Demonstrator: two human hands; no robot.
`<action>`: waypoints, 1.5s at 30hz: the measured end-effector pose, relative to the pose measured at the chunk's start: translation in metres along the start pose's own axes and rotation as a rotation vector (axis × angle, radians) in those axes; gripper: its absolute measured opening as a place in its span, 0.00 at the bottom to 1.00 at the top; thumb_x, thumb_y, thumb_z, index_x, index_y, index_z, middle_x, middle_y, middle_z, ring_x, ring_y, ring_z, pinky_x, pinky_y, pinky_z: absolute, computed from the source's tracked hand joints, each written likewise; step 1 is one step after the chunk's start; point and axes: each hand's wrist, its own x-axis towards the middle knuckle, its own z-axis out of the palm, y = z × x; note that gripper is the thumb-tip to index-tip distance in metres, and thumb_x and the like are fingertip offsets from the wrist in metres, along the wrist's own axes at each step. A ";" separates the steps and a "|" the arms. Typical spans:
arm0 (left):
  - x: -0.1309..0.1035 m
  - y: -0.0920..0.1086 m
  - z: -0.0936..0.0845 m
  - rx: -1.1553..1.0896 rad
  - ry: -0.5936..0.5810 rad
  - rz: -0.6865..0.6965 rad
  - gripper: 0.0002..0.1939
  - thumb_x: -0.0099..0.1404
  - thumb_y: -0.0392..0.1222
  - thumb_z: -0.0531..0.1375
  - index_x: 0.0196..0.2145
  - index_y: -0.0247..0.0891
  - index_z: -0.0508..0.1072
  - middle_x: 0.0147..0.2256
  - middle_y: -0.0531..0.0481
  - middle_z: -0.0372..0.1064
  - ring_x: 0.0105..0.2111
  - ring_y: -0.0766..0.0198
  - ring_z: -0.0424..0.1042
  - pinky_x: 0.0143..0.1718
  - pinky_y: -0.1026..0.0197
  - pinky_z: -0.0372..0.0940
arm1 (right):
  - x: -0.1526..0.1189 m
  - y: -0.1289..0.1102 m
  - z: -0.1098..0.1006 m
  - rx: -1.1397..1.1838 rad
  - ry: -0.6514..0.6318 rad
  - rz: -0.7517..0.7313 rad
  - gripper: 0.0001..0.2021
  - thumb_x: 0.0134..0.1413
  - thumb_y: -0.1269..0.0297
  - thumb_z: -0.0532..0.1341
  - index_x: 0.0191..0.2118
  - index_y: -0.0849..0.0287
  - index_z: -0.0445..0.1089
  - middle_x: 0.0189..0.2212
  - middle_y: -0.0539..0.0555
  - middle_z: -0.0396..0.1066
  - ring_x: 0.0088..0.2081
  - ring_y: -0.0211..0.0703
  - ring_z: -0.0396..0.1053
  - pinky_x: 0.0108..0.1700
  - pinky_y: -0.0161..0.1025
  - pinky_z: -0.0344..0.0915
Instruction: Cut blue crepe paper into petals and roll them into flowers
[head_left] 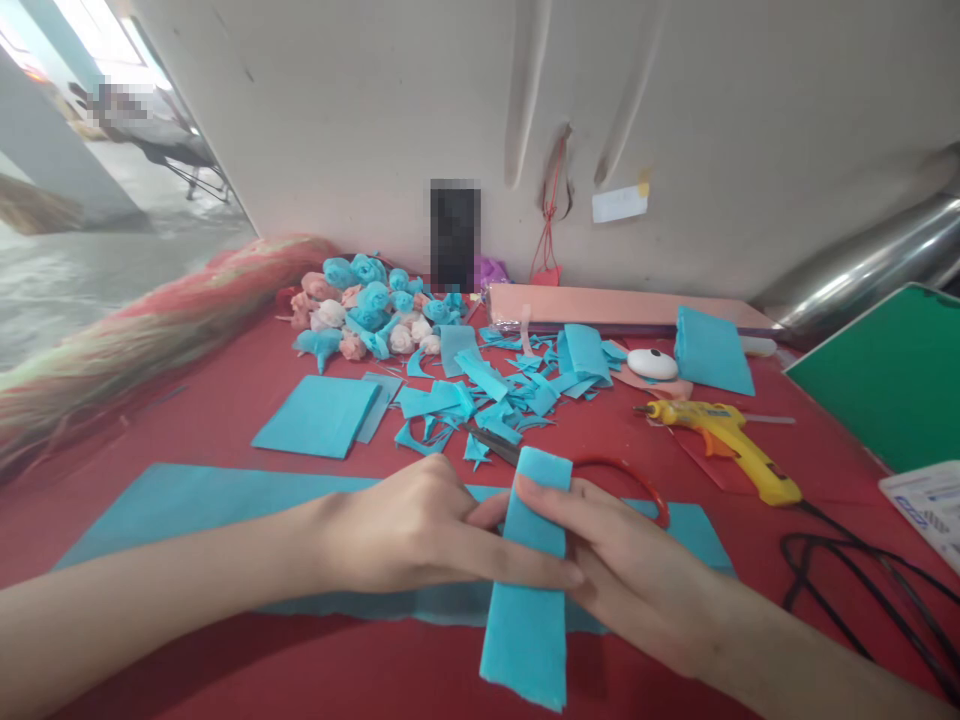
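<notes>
Nearest to me, at the front edge of the red worktop [187,420], a folded strip of turquoise crepe paper [529,590] stands on end between my hands. My left hand [420,530] lies flat across it, the fingers stretched out and pressing the strip against my right hand [622,570], whose fingers curl up behind it with one fingertip over the top edge; so both hands are closed on the strip. Under them a long turquoise crepe sheet [187,500] lies spread along the front edge. Just beyond my hands lie red-handled scissors [600,475], partly hidden by the strip. Toward the middle sit a folded turquoise square [319,415] and a litter of turquoise paper scraps [502,390]. Near the back edge, by the wall, a heap of small turquoise, pink and white paper roses [367,310] is piled. Toward the right edge lies a yellow glue gun [731,445], its black cable [862,590] looping to the front right corner, with a green board [892,380] beyond it.
</notes>
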 end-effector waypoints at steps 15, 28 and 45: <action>0.000 -0.009 0.000 -0.564 -0.087 -0.059 0.17 0.67 0.36 0.48 0.48 0.27 0.69 0.26 0.42 0.75 0.26 0.68 0.75 0.30 0.74 0.67 | -0.002 -0.012 -0.006 -0.453 0.027 -0.026 0.14 0.52 0.54 0.60 0.40 0.58 0.73 0.27 0.53 0.69 0.29 0.40 0.67 0.34 0.38 0.64; 0.007 -0.003 -0.004 -0.613 0.043 -0.264 0.21 0.66 0.38 0.50 0.19 0.28 0.72 0.17 0.42 0.72 0.19 0.68 0.72 0.24 0.73 0.65 | -0.012 -0.015 -0.003 -1.079 -0.113 -0.503 0.15 0.64 0.65 0.47 0.50 0.46 0.66 0.43 0.47 0.61 0.47 0.34 0.60 0.44 0.27 0.57; 0.004 0.000 0.001 -0.622 0.081 -0.265 0.18 0.64 0.38 0.52 0.20 0.31 0.71 0.16 0.46 0.70 0.17 0.69 0.69 0.19 0.71 0.61 | -0.020 -0.018 -0.003 -1.216 -0.208 -0.541 0.19 0.65 0.69 0.40 0.44 0.51 0.67 0.45 0.47 0.59 0.49 0.33 0.58 0.50 0.26 0.52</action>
